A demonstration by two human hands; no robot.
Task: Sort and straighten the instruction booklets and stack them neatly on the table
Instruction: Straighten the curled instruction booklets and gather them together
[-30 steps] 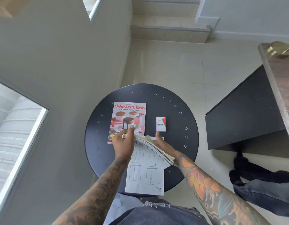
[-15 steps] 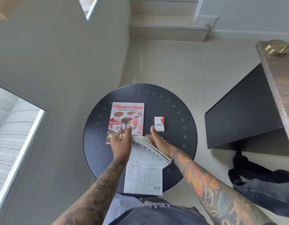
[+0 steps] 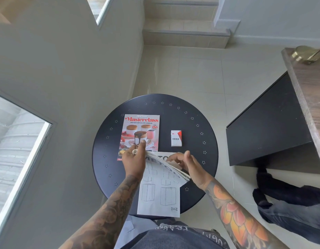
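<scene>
On the round black table (image 3: 191,159) a white instruction booklet (image 3: 159,200) with cabinet drawings lies near its front edge, hanging slightly over. A second, curled booklet (image 3: 166,164) with large grey letters is lifted above it at a slant. My left hand (image 3: 135,158) pinches its upper left corner. My right hand (image 3: 189,164) holds its right edge, fingers curled under the pages. A red-and-white cookbook (image 3: 140,130) lies flat behind my left hand, partly covered by it.
A small white and red box (image 3: 176,138) lies right of the cookbook. A dark cabinet (image 3: 263,126) with a wooden top stands to the right, dark clothes (image 3: 290,200) on the floor beside it. A wall is close on the left, steps (image 3: 184,31) beyond the table.
My right hand has shifted from the booklet's top edge to its right side and turned. The curled booklet stays lifted in both hands. The left hand barely moved.
</scene>
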